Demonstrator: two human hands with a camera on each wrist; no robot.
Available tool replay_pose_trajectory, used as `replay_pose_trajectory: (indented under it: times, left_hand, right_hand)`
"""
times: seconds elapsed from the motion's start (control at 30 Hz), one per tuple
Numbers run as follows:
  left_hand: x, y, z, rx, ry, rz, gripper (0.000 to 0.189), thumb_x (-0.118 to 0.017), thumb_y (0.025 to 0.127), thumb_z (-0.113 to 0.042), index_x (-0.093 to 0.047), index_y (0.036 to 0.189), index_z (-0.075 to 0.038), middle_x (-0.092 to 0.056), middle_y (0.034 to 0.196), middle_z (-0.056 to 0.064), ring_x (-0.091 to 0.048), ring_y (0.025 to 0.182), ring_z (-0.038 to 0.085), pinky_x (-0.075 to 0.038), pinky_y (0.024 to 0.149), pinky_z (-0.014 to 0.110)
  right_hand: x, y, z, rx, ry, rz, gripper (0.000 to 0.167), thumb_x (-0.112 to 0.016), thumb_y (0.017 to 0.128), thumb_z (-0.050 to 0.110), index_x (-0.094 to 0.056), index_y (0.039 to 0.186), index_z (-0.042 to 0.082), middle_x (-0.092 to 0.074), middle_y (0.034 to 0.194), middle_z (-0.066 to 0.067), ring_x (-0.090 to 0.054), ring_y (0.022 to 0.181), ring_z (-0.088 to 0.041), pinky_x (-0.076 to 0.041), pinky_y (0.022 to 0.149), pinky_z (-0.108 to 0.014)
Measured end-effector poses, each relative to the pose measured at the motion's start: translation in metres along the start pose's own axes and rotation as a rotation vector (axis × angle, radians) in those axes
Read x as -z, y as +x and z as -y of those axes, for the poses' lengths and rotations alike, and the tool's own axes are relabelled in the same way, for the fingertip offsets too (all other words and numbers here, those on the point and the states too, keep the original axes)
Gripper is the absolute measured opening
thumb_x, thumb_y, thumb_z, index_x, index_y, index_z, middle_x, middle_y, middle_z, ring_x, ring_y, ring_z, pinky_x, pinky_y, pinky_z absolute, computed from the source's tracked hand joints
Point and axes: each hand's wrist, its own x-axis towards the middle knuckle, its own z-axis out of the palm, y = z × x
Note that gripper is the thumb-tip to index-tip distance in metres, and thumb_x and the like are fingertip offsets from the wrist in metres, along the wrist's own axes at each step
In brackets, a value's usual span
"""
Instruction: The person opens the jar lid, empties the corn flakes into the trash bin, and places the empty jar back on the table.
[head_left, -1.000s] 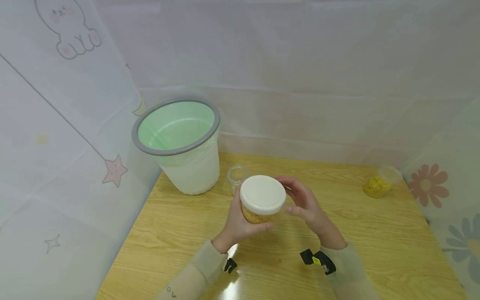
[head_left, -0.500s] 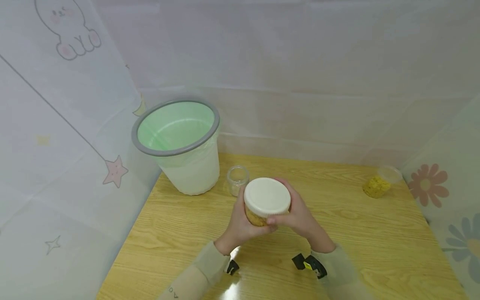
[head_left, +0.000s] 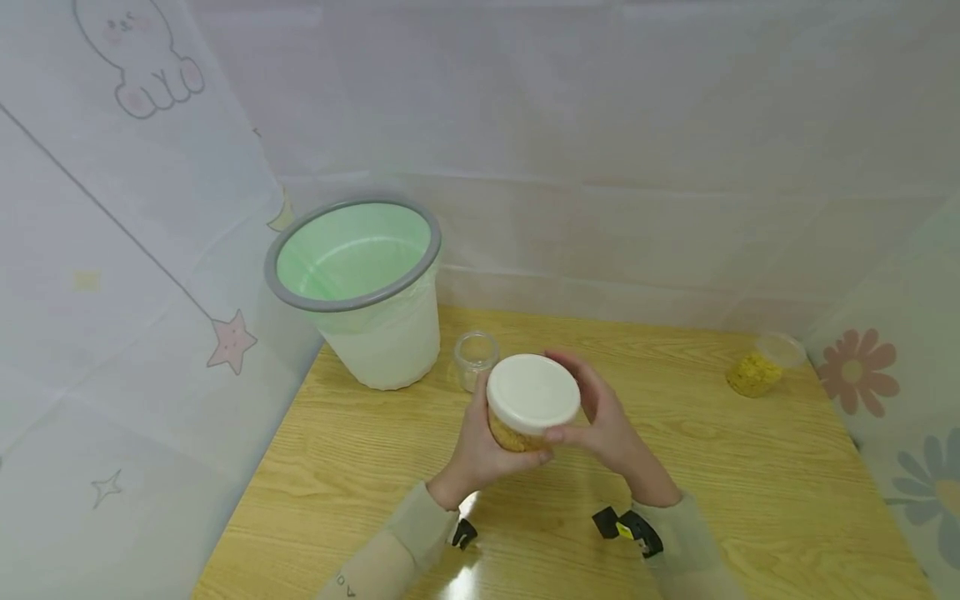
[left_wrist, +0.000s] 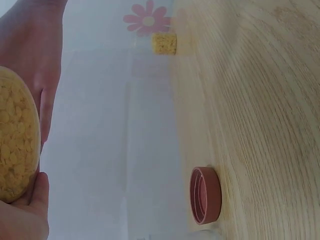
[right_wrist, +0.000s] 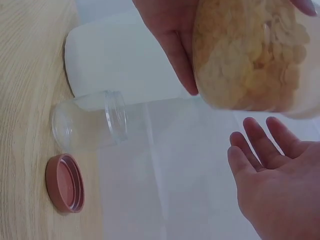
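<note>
Left hand (head_left: 476, 450) curled round clear cylindrical jar of yellow flakes (right_wrist: 250, 65), round white lid (head_left: 532, 390) on, above table. Right hand (right_wrist: 285, 185) loose beside it. Likely lid work; next calls for firmer right-hand contact. Past left fingertips: uncapped see-through jar (right_wrist: 85, 121).

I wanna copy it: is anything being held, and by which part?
The left grip holds the jar of flakes around its side, below the white lid. I can't tell if the right grip touches it.

Pale printed sheets (head_left: 637, 167) hang around a wood-grain table (head_left: 750, 483).
</note>
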Motion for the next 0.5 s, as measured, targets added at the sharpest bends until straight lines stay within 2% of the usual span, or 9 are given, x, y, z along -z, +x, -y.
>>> replay_pose_trajectory:
  times: [0.2, 0.37, 0.5]
  left_hand:
    - [0.003, 0.000, -0.002, 0.006, 0.004, -0.019, 0.103, -0.093, 0.063, -0.008, -0.036, 0.148, -0.015, -0.054, 0.139, 0.009, -0.057, 0.121, 0.033, -0.048, 0.101, 0.048]
    - [0.004, -0.001, -0.001, 0.005, 0.010, -0.024, 0.103, -0.094, 0.063, -0.009, -0.035, 0.149, -0.017, -0.054, 0.139, 0.009, -0.057, 0.121, 0.033, -0.047, 0.102, 0.048]
    - [0.005, -0.001, 0.000, 0.008, 0.015, -0.022, 0.102, -0.093, 0.066, -0.015, -0.035, 0.150, -0.018, -0.054, 0.139, 0.009, -0.057, 0.121, 0.033, -0.048, 0.101, 0.048]
  right_hand:
    - [0.009, -0.003, 0.001, 0.031, -0.027, -0.029, 0.075, -0.083, 0.084, 0.007, -0.042, 0.143, -0.014, -0.045, 0.143, -0.034, -0.043, 0.138, -0.027, -0.030, 0.117, -0.037]
    - [0.014, -0.004, 0.004, 0.055, -0.025, -0.032, 0.060, -0.078, 0.083, -0.007, -0.049, 0.136, -0.015, -0.055, 0.137, -0.025, -0.047, 0.135, -0.027, -0.029, 0.117, -0.040]
    - [0.012, -0.004, 0.005, 0.072, -0.021, -0.031, 0.056, -0.075, 0.083, -0.012, -0.051, 0.134, -0.013, -0.056, 0.134, -0.023, -0.049, 0.132, -0.028, -0.031, 0.117, -0.041]
